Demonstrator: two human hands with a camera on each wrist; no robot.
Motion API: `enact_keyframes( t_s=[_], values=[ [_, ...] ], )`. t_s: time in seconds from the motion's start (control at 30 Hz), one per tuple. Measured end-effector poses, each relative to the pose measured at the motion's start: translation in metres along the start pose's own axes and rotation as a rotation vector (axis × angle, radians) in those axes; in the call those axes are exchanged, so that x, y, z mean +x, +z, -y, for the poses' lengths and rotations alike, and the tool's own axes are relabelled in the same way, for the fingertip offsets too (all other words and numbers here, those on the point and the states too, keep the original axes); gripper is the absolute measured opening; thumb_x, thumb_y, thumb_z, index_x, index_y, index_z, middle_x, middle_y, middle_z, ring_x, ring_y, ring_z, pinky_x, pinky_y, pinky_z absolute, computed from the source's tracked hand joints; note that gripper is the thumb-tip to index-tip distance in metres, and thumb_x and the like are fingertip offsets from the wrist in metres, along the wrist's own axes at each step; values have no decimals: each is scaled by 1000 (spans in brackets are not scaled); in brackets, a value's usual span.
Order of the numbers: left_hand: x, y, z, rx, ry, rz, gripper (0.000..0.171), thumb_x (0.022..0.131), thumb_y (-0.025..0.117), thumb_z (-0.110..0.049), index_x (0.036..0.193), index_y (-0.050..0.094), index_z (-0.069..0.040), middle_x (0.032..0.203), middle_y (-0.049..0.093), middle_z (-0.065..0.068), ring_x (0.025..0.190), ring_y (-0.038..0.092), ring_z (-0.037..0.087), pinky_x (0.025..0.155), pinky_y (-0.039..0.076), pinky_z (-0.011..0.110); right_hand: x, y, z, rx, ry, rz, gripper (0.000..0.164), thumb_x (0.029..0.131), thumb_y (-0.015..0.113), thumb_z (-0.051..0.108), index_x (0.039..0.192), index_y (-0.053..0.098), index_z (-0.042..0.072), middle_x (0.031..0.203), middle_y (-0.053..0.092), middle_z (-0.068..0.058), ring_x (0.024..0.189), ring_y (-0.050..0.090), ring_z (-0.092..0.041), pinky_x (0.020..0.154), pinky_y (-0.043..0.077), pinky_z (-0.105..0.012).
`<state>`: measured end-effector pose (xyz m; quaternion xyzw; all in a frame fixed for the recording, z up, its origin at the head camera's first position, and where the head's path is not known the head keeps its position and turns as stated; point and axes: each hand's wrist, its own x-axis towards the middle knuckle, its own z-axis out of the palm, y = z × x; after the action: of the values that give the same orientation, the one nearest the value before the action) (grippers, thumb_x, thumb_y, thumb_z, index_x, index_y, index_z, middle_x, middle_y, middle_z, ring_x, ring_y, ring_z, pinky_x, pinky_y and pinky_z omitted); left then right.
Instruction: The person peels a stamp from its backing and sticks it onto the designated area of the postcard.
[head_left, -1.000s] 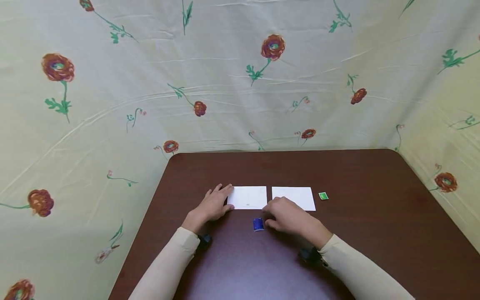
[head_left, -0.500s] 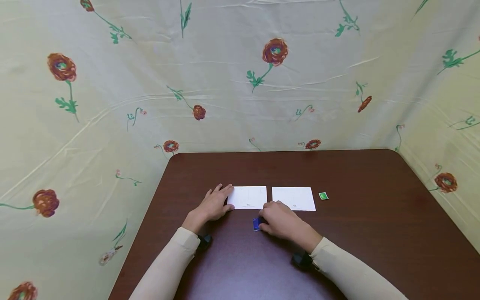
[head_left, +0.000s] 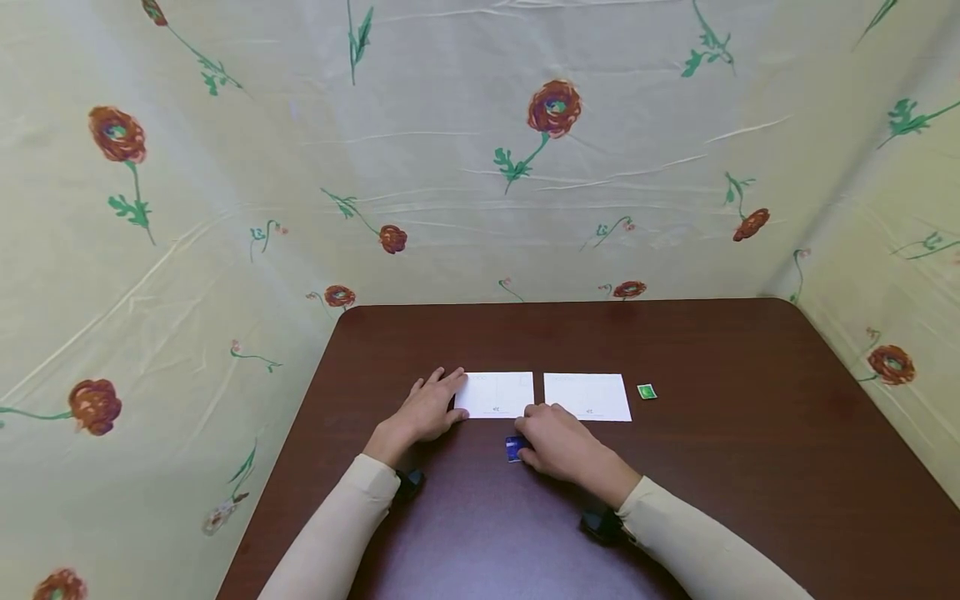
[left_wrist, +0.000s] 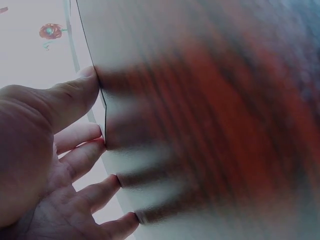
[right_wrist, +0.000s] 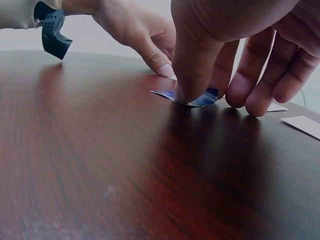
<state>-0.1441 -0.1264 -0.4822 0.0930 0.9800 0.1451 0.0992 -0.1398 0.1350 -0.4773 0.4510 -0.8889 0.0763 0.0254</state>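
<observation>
My left hand [head_left: 429, 411] rests with spread fingers at the left edge of a white card [head_left: 497, 395]; thumb and fingertips touch the card's edge and the table in the left wrist view. My right hand [head_left: 566, 446] is over a small blue stamp [head_left: 513, 448], just below the gap between two cards. In the right wrist view, thumb and index finger pinch the blue stamp [right_wrist: 209, 97], which bends up at its ends. The other fingertips reach down to the table. Part of the stamp is hidden by the hand.
A second white card [head_left: 592, 395] lies right of the first, a narrow gap between them. Farther right is a small green stamp [head_left: 647, 392]. All lie on a dark brown table [head_left: 712, 467], with a flowered cloth [head_left: 450, 125] hanging behind and at the sides.
My right hand has moved slightly left and down onto the blue stamp and now covers its right part. The left hand and both cards have stayed still.
</observation>
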Motion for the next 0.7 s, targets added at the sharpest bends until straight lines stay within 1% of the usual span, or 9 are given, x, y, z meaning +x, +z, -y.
enact_keyframes(
  t_s=[0.13, 0.27, 0.37, 0.53, 0.7],
  values=[
    [1, -2, 0, -5, -8, 8, 70, 95, 69, -33, 154, 39, -12, 163, 32, 6, 152, 23, 39, 117, 20, 66, 2, -2, -1, 24, -1, -8, 22, 83, 79, 30, 90, 68, 13, 79, 61, 3, 71, 59, -15, 69, 49, -36],
    [2, -4, 0, -9, -12, 15, 71, 94, 69, -33, 155, 39, -12, 163, 31, 5, 152, 22, 39, 117, 19, 67, 3, -2, -3, 50, -9, -41, 18, 83, 77, 24, 80, 62, 16, 73, 57, 6, 67, 57, -13, 67, 49, -35],
    [2, -4, -1, -7, -12, 17, 70, 94, 69, -33, 155, 39, -12, 164, 31, 6, 152, 22, 39, 117, 19, 67, 3, -1, -5, 86, -14, -60, 21, 84, 75, 19, 75, 56, 19, 68, 52, 9, 62, 51, -9, 63, 47, -31],
    [3, -3, 0, -1, -11, 10, 70, 94, 69, -33, 154, 40, -12, 163, 32, 6, 151, 23, 39, 116, 20, 68, 4, -6, -7, 168, -3, -41, 21, 86, 72, 15, 74, 54, 19, 65, 47, 12, 59, 44, -5, 56, 41, -24],
    [3, -3, 0, 1, -13, 11, 70, 94, 69, -33, 154, 40, -11, 163, 32, 7, 151, 23, 40, 116, 20, 68, 4, -14, -7, 203, 9, -17, 21, 86, 70, 15, 73, 55, 20, 65, 48, 12, 60, 45, -5, 56, 40, -23]
  ],
)
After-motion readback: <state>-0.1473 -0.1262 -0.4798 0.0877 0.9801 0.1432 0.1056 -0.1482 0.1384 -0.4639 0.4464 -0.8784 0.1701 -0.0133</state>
